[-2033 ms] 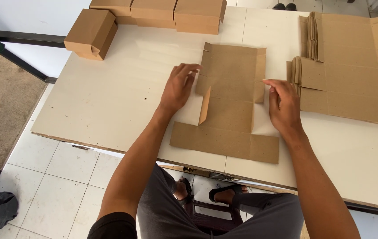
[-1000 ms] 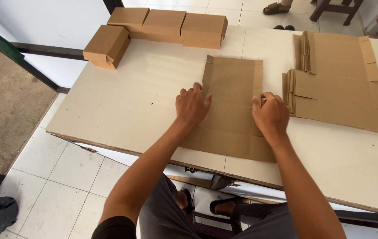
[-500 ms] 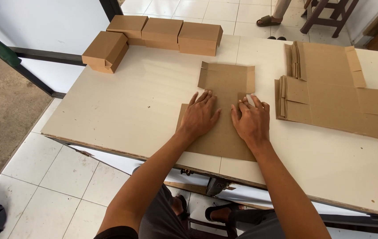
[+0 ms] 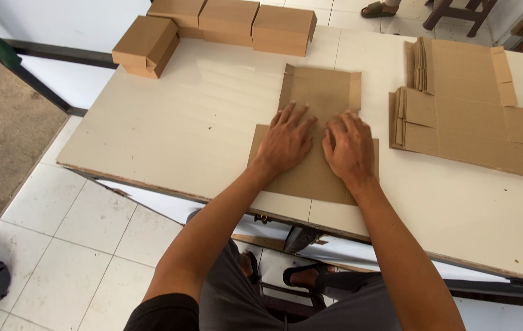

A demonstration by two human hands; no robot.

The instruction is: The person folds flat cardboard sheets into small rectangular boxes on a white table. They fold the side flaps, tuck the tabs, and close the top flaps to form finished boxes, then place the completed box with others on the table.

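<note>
Brown cardboard, a flat box blank (image 4: 319, 132), lies on the pale table (image 4: 169, 135) near its front edge, long axis running straight away from the person, narrower flapped end pointing toward the far side. Both palms press it down: left hand (image 4: 286, 142) and right hand (image 4: 349, 147) side by side, fingers spread flat, pinching nothing. Pressing well likely means even weight along the crease lines. Right of the blank sits a stack of flat blanks (image 4: 466, 113); beyond it, folded boxes (image 4: 231, 21).
</note>
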